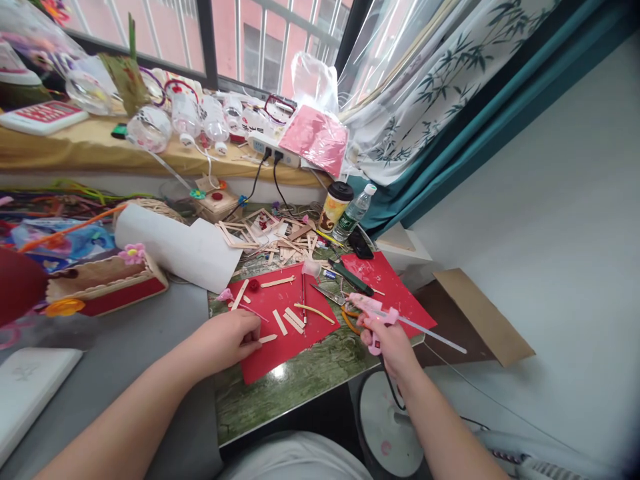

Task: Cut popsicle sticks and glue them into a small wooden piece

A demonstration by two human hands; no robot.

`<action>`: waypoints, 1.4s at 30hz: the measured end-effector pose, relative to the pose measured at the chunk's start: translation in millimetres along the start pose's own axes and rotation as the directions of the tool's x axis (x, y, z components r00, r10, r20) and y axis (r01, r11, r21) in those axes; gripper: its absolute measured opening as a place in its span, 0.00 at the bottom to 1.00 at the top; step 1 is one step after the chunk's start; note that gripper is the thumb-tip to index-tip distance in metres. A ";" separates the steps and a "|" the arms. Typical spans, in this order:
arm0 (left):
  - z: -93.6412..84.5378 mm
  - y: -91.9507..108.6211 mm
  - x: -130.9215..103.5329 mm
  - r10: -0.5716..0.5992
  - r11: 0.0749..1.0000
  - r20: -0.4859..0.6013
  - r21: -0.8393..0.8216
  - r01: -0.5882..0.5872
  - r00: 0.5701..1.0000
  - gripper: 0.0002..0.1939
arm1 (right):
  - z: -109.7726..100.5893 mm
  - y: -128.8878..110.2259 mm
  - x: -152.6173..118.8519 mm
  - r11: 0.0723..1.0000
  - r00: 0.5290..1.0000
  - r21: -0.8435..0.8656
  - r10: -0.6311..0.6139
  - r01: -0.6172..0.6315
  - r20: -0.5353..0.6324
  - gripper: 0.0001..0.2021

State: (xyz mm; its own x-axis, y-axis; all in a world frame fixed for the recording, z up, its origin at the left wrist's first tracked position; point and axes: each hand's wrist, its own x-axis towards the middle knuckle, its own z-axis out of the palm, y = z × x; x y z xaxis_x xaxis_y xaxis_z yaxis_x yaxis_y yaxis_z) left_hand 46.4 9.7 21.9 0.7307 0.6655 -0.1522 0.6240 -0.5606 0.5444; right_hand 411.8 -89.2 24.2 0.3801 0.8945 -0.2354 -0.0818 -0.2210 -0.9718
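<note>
A person's right hand (393, 343) wraps around the handle of a pink glue gun (373, 313), fingers curled closed; a translucent glue stick (435, 333) juts from its back end, on the side away from the left hand; the left hand (233, 340) pinches the near end of a short wooden stick (269, 339), thumb and fingertips drawn together, just above a red sheet (265, 367) on a green marbled tabletop (255, 410); whether the stick touches the sheet cannot be told.

Between the two hands, a little beyond the pinched piece, three loose sticks (279, 323) lie on the red sheet; a pale yellow strip (320, 313) rests nearer the right hand; just past the gun's nozzle lie scissors (326, 294) with orange handles, and beyond them a green-handled tool (353, 279); a second red sheet (413, 303) spreads behind the right hand; beyond the left hand sit a dark red flower (254, 285) and a curled white sheet (175, 247).

Farther from both hands, a heap of wooden sticks (290, 248) lies near a lidded paper cup (333, 210) and a water bottle (353, 217); farthest off, plastic bottles (185, 120) line a cloth-covered sill (75, 150) below a barred window (260, 40).
</note>
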 end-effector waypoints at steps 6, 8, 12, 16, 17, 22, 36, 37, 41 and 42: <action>-7.1 5.7 -4.9 0.017 0.996 -0.059 0.090 -0.012 0.998 0.14 | 42.2 4.7 -20.4 0.968 0.970 -0.209 0.174 -0.137 0.171 0.16; -8.2 5.3 -6.8 0.019 0.993 -0.072 0.115 -0.011 0.997 0.13 | 52.0 1.7 -27.7 0.949 0.953 -0.273 0.220 -0.159 0.209 0.17; -5.8 -0.4 -8.7 0.008 0.994 -0.024 0.107 -0.006 1.000 0.08 | 69.2 -8.5 -39.3 0.927 0.935 -0.373 0.170 -0.044 0.312 0.19; -2.4 -5.4 -8.7 -0.029 0.997 -0.006 0.065 0.029 1.000 0.08 | 83.8 -13.9 -46.3 0.909 0.907 -0.389 0.032 0.147 0.419 0.18; -2.2 -5.8 -8.7 -0.033 0.997 -0.006 0.063 0.033 0.999 0.08 | 86.5 -13.3 -48.0 0.902 0.894 -0.392 0.016 0.180 0.447 0.18; -3.3 -5.5 -7.6 -0.033 0.996 -0.007 0.081 0.033 0.999 0.06 | 92.7 -1.2 -54.2 0.872 0.843 -0.424 0.024 0.246 0.538 0.20; -7.8 -2.4 -6.1 -0.093 0.994 0.031 0.058 0.091 0.995 0.04 | 94.5 20.1 -54.7 0.600 0.897 -0.697 -0.079 0.391 0.435 0.10; -8.8 -1.8 -6.1 -0.093 0.994 0.038 0.063 0.090 0.995 0.04 | 95.2 19.1 -54.6 0.596 0.896 -0.701 -0.074 0.393 0.439 0.09; -8.8 -1.9 -5.0 -0.099 0.993 0.048 0.070 0.095 0.994 0.04 | 99.2 12.2 -53.9 0.591 0.866 -0.692 -0.023 0.414 0.499 0.07; -7.9 -2.4 -4.7 -0.102 0.993 0.048 0.071 0.099 0.994 0.05 | 100.3 10.5 -53.8 0.592 0.857 -0.690 -0.002 0.416 0.515 0.08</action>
State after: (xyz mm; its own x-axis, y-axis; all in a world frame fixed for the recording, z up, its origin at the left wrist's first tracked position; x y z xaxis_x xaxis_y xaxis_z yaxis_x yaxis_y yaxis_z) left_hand 39.3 11.7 27.8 0.6754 0.6951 -0.2463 0.7112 -0.5258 0.4666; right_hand 298.2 -100.6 25.6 -0.1480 0.9674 -0.2054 0.7458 -0.0272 -0.6656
